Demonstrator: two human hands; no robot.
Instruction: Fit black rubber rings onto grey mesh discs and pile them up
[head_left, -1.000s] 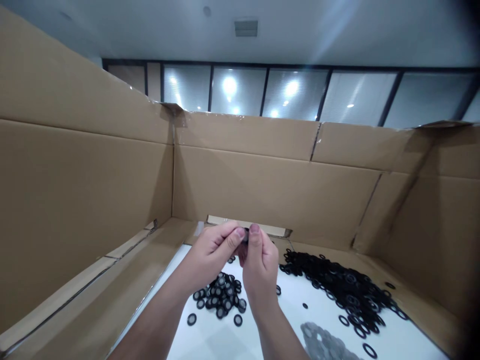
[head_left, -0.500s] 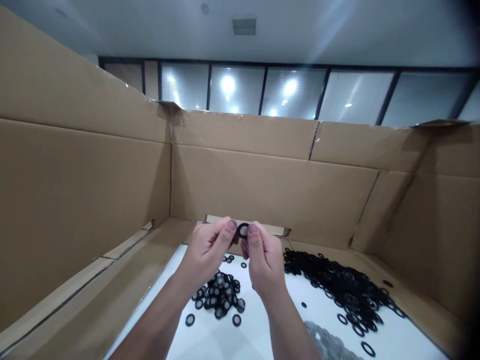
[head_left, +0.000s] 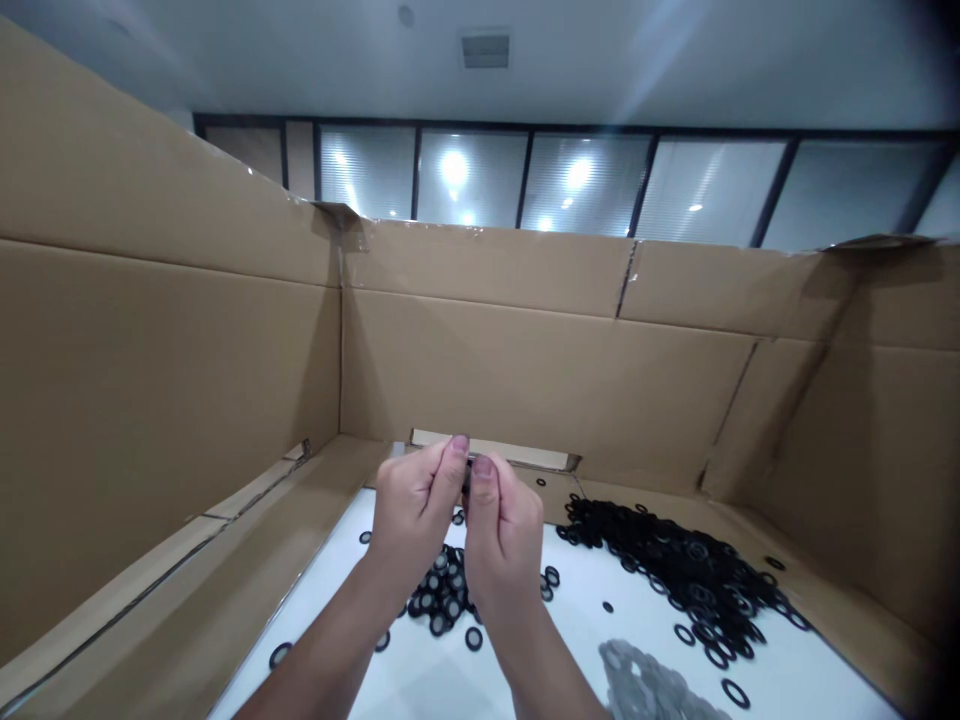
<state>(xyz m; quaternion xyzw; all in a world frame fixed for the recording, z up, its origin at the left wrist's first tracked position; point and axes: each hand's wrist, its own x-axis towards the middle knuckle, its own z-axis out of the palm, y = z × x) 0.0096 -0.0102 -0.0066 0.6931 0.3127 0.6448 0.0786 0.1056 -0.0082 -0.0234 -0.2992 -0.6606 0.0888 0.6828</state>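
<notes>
My left hand (head_left: pixel 409 505) and my right hand (head_left: pixel 501 535) are raised together over the white sheet (head_left: pixel 420 680), fingertips pinched against each other. A small black ring (head_left: pixel 466 466) is squeezed between both thumbs and is almost hidden by them. Under the hands lies a small heap of black rings with grey mesh centres (head_left: pixel 442 595). To the right spreads a large pile of plain black rings (head_left: pixel 675 570). A heap of grey mesh discs (head_left: pixel 645 685) sits at the bottom edge.
Tall cardboard walls (head_left: pixel 525 370) enclose the work surface on the left, back and right. A loose ring (head_left: pixel 279 654) lies near the left flap. Dark-framed windows with ceiling-light reflections show above the back wall.
The hands have closed tighter on each other and shifted slightly left. The ring, plainly visible between the fingertips half a second ago, is now nearly covered.
</notes>
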